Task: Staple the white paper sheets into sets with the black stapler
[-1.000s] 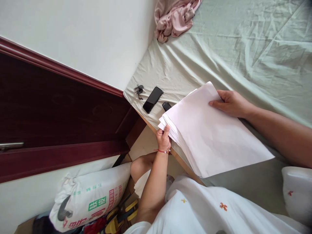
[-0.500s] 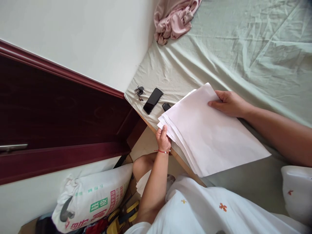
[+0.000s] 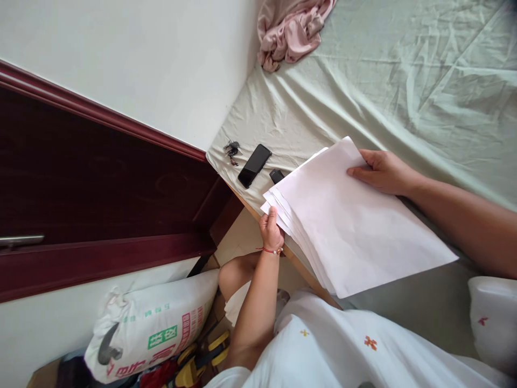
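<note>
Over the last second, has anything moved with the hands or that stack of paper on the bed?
Hardly anything. The left hand still pinches the near corner of the paper stack, and the right hand still rests on its far edge. The small shifts look like camera sway, not paper moving. Nothing was picked up or let go. The phone, keys and pink cloth lie as before.
</note>
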